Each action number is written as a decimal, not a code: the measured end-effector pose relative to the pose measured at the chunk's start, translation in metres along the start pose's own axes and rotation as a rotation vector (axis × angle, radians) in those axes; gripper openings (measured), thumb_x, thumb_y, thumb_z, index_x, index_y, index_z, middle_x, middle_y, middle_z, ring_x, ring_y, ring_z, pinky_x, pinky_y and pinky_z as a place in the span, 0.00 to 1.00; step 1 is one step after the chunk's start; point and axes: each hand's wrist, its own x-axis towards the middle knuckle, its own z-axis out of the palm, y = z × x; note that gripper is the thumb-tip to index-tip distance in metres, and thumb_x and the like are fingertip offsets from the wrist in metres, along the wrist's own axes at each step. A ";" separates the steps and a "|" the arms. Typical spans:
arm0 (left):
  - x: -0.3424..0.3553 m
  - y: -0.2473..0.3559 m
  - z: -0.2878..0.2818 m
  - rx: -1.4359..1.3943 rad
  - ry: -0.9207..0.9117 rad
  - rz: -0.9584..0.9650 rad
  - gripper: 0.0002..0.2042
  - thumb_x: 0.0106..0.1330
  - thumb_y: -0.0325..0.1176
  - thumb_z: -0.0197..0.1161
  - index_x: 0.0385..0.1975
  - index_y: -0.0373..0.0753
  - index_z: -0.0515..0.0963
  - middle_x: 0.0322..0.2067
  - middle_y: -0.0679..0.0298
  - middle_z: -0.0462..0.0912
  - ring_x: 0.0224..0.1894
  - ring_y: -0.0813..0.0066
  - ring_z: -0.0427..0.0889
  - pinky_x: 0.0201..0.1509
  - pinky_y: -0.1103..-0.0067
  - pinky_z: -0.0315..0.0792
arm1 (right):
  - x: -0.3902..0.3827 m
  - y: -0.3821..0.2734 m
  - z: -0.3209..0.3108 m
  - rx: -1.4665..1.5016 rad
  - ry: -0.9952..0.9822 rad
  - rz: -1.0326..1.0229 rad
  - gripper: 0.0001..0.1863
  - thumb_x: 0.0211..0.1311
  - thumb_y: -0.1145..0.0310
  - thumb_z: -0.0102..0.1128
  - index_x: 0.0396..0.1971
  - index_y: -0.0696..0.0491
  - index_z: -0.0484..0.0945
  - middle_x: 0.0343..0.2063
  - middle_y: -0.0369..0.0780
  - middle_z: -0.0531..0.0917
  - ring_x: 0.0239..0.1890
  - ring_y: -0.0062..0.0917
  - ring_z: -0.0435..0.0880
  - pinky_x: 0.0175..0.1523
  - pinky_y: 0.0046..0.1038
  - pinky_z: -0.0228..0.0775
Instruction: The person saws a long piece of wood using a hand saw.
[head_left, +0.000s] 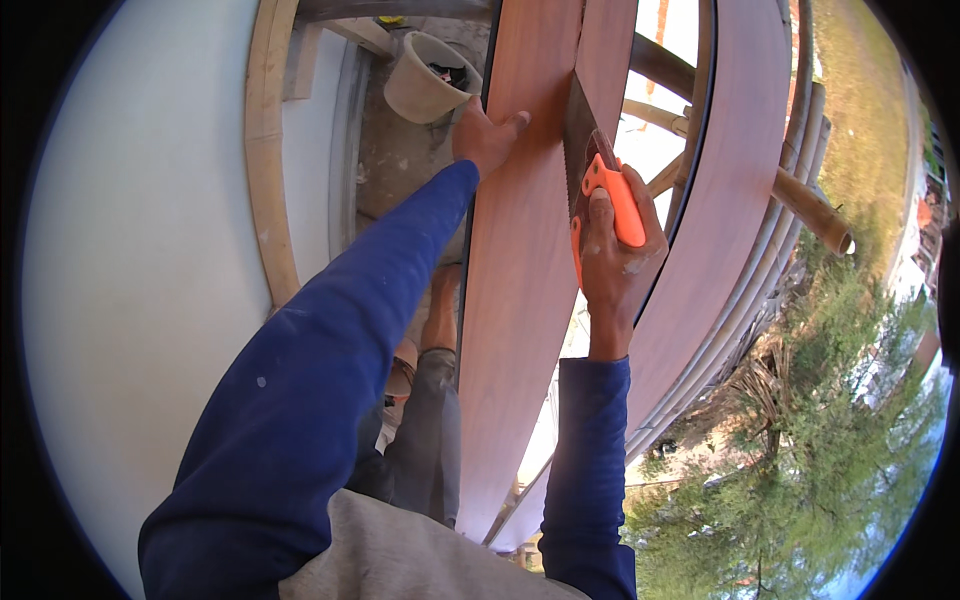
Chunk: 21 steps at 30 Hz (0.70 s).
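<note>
My right hand [622, 268] is closed round the orange handle of a hand saw [627, 208]. Its dark toothed blade [577, 125] stands in a lengthwise slit in a reddish-brown wood-look board [520, 270]. Beyond the blade the slit runs on toward the far end, with a narrower strip [606, 45] on its right. My left hand [486, 136] grips the board's left edge, thumb on top and the other fingers mostly hidden. Pale smudges mark my right hand.
A second wood-look board [735, 170] lies to the right, over bamboo poles. One bamboo pole [815, 210] juts out past it. On the left stand a pale wall [140, 300] and an upright bamboo post [265, 150]. A whitish bucket [420, 85] holding dark items is on the floor.
</note>
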 end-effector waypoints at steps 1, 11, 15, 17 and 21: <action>-0.010 0.004 0.001 0.040 0.049 0.022 0.45 0.55 0.52 0.77 0.64 0.23 0.66 0.54 0.35 0.81 0.57 0.43 0.82 0.63 0.64 0.75 | 0.003 -0.001 -0.002 0.013 -0.007 0.016 0.22 0.67 0.75 0.62 0.60 0.60 0.78 0.47 0.46 0.88 0.42 0.25 0.88 0.49 0.27 0.81; -0.029 -0.010 0.010 0.014 0.003 -0.076 0.40 0.55 0.42 0.79 0.62 0.25 0.67 0.53 0.43 0.83 0.55 0.53 0.85 0.60 0.67 0.77 | -0.012 -0.023 -0.013 0.016 -0.078 0.171 0.23 0.67 0.73 0.61 0.62 0.60 0.77 0.48 0.47 0.87 0.45 0.28 0.87 0.53 0.28 0.79; -0.023 -0.030 0.008 0.045 0.035 -0.043 0.40 0.55 0.42 0.79 0.63 0.25 0.66 0.52 0.43 0.84 0.55 0.53 0.85 0.60 0.68 0.77 | -0.086 -0.067 -0.065 -0.034 -0.047 0.251 0.26 0.67 0.71 0.61 0.64 0.63 0.74 0.49 0.50 0.85 0.47 0.31 0.87 0.52 0.32 0.81; -0.024 -0.012 0.007 0.049 0.016 -0.076 0.41 0.56 0.42 0.79 0.63 0.25 0.66 0.52 0.42 0.83 0.55 0.53 0.85 0.60 0.68 0.77 | -0.135 -0.092 -0.094 -0.087 0.018 0.233 0.29 0.67 0.65 0.60 0.64 0.65 0.73 0.48 0.53 0.85 0.46 0.35 0.88 0.50 0.34 0.84; -0.028 -0.017 0.005 -0.015 0.021 0.008 0.41 0.55 0.43 0.79 0.63 0.25 0.66 0.52 0.42 0.83 0.55 0.53 0.85 0.59 0.69 0.78 | -0.169 -0.107 -0.112 -0.059 0.013 0.258 0.26 0.67 0.75 0.62 0.64 0.66 0.72 0.55 0.56 0.83 0.56 0.36 0.86 0.55 0.32 0.82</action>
